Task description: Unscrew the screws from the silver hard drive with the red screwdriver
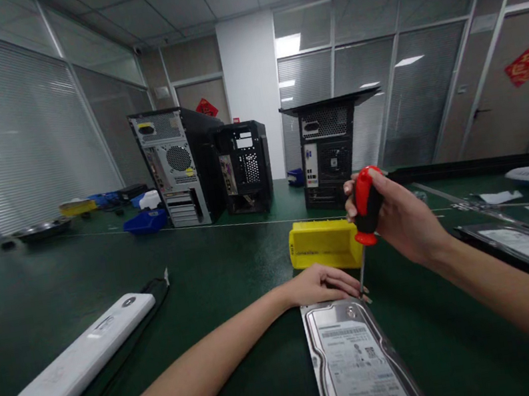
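While the right hand (393, 213) gripped the upright screwdriver (366, 208), its tip met the hard drive (357, 361) at the far corner, at 12 o'clock; the left hand (322, 285) pressed flat there, nearer, the drive's long axis running toward 6.

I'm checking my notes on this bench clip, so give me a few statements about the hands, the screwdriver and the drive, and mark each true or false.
1. The right hand grips a red-handled screwdriver. True.
2. The screwdriver's tip points down at the far corner of the hard drive. True.
3. The left hand holds the yellow bin. False: it rests on the hard drive's far edge; the bin sits behind it.
4. The hard drive lies label side down. False: its white label faces up.
5. Three computer cases stand at the far end of the green table. True.
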Demonstrator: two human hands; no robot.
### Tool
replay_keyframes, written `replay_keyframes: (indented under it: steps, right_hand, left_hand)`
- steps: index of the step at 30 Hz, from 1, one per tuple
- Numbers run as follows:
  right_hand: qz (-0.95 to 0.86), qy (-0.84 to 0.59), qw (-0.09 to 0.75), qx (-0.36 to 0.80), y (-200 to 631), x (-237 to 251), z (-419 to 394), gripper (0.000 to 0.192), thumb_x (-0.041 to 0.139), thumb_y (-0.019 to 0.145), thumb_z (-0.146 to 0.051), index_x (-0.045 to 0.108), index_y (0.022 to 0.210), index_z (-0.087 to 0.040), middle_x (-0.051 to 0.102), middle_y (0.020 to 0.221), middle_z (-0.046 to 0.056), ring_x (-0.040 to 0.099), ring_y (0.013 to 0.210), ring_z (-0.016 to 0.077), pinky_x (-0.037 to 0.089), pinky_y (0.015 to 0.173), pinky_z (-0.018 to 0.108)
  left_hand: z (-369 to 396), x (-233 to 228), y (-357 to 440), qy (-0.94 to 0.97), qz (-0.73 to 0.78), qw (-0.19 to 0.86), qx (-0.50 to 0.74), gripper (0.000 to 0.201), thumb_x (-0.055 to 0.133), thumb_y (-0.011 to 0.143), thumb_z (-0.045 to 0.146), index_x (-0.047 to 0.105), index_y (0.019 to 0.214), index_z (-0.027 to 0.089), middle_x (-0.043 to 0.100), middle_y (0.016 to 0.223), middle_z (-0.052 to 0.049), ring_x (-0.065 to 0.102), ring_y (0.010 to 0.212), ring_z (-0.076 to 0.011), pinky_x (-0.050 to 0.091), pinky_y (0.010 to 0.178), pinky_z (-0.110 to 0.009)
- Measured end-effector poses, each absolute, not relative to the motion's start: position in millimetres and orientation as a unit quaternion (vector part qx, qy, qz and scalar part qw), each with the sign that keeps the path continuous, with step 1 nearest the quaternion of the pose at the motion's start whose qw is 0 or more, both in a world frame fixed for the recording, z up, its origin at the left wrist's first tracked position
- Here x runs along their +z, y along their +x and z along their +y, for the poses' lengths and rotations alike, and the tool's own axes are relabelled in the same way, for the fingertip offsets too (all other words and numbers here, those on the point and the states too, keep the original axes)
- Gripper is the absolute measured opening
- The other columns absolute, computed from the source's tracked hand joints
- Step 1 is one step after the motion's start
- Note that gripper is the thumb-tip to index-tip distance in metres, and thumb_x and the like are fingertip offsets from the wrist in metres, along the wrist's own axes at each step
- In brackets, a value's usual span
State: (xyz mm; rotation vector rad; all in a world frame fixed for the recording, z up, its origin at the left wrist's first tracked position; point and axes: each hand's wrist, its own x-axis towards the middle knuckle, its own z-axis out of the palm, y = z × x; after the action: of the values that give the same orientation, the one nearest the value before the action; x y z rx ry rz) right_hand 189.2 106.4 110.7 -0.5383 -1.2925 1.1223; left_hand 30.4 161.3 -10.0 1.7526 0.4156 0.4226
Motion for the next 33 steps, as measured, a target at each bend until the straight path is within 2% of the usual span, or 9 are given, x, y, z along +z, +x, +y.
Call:
replay_keyframes:
  steps: [4, 7, 11, 16, 18, 23, 26, 29, 33]
  right_hand:
    - [-0.549, -0.223, 0.603, 0.534, 190.8, 111.3, 108.6, 0.039, 0.055, 0.085, -0.053, 0.064, 0.102, -0.019, 0.061, 0.084, 0.000, 0.056, 0.063, 0.0103, 0.050, 0.063, 0.021]
    - [-0.549, -0.230, 0.616, 0.516, 188.2, 111.3, 110.0, 0.036, 0.060, 0.080, -0.056, 0.062, 0.091, -0.021, 0.058, 0.075, -0.002, 0.052, 0.057, 0.0093, 0.048, 0.056, 0.020]
    - [-0.558, -0.260, 0.614, 0.494, 188.1, 110.0, 110.5, 0.031, 0.072, 0.072, -0.047, 0.056, 0.078, -0.021, 0.055, 0.070, -0.004, 0.047, 0.051, 0.0081, 0.043, 0.047, 0.019]
    - [-0.540, -0.233, 0.607, 0.535, 192.2, 108.0, 112.5, 0.033, 0.063, 0.079, -0.048, 0.064, 0.096, -0.019, 0.061, 0.085, 0.000, 0.056, 0.064, 0.0100, 0.050, 0.060, 0.020]
    - [-0.542, -0.218, 0.597, 0.550, 191.8, 107.0, 114.0, 0.040, 0.057, 0.083, -0.053, 0.064, 0.100, -0.018, 0.061, 0.082, 0.002, 0.056, 0.064, 0.0111, 0.051, 0.062, 0.022]
    - [-0.550, -0.228, 0.608, 0.525, 188.6, 105.4, 115.2, 0.039, 0.064, 0.075, -0.058, 0.060, 0.076, -0.020, 0.054, 0.065, -0.002, 0.047, 0.053, 0.0093, 0.046, 0.053, 0.020]
    - [-0.551, -0.250, 0.609, 0.513, 189.6, 105.5, 114.8, 0.037, 0.070, 0.071, -0.054, 0.058, 0.070, -0.019, 0.054, 0.066, -0.003, 0.047, 0.053, 0.0086, 0.044, 0.051, 0.019]
    - [-0.542, -0.234, 0.606, 0.533, 192.2, 105.1, 115.6, 0.038, 0.062, 0.078, -0.056, 0.066, 0.084, -0.018, 0.059, 0.076, 0.000, 0.053, 0.059, 0.0102, 0.048, 0.056, 0.021]
    - [-0.547, -0.216, 0.599, 0.544, 192.4, 103.8, 116.6, 0.057, 0.044, 0.084, -0.066, 0.068, 0.091, -0.015, 0.059, 0.075, 0.003, 0.055, 0.061, 0.0122, 0.049, 0.059, 0.023]
  left_hand:
    - [160.8, -8.7, 29.6, 0.758, 0.175, 0.601, 0.184, 0.030, 0.065, 0.082, 0.008, 0.066, 0.111, 0.010, 0.070, 0.108, -0.013, 0.067, 0.102, -0.0200, 0.048, 0.096, -0.036]
    - [160.6, -7.5, 29.1, 0.760, 0.172, 0.599, 0.183, 0.031, 0.063, 0.082, 0.006, 0.065, 0.112, 0.010, 0.070, 0.109, -0.014, 0.067, 0.102, -0.0199, 0.048, 0.096, -0.035]
    - [161.7, -8.6, 29.6, 0.762, 0.171, 0.596, 0.183, 0.031, 0.062, 0.082, 0.005, 0.065, 0.112, 0.009, 0.070, 0.108, -0.014, 0.067, 0.102, -0.0201, 0.049, 0.096, -0.035]
    - [161.4, -7.9, 29.4, 0.764, 0.169, 0.595, 0.185, 0.030, 0.063, 0.082, 0.006, 0.066, 0.111, 0.010, 0.070, 0.107, -0.014, 0.067, 0.100, -0.0197, 0.049, 0.096, -0.035]
    - [160.8, -6.9, 29.0, 0.765, 0.167, 0.594, 0.185, 0.030, 0.064, 0.082, 0.007, 0.066, 0.111, 0.010, 0.071, 0.107, -0.014, 0.068, 0.100, -0.0198, 0.049, 0.096, -0.035]
    - [161.7, -8.3, 28.8, 0.766, 0.159, 0.595, 0.187, 0.029, 0.062, 0.083, 0.007, 0.065, 0.112, 0.009, 0.070, 0.108, -0.015, 0.067, 0.102, -0.0205, 0.049, 0.095, -0.036]
    - [163.1, -10.5, 29.4, 0.764, 0.155, 0.597, 0.187, 0.029, 0.063, 0.083, 0.009, 0.065, 0.112, 0.010, 0.070, 0.108, -0.015, 0.067, 0.102, -0.0206, 0.049, 0.095, -0.036]
    - [163.0, -10.5, 29.9, 0.763, 0.154, 0.599, 0.187, 0.030, 0.063, 0.083, 0.009, 0.065, 0.112, 0.010, 0.070, 0.108, -0.015, 0.067, 0.102, -0.0206, 0.049, 0.095, -0.036]
    - [162.0, -9.2, 29.6, 0.762, 0.154, 0.601, 0.186, 0.031, 0.062, 0.083, 0.007, 0.064, 0.114, 0.009, 0.070, 0.109, -0.016, 0.067, 0.101, -0.0201, 0.049, 0.095, -0.035]
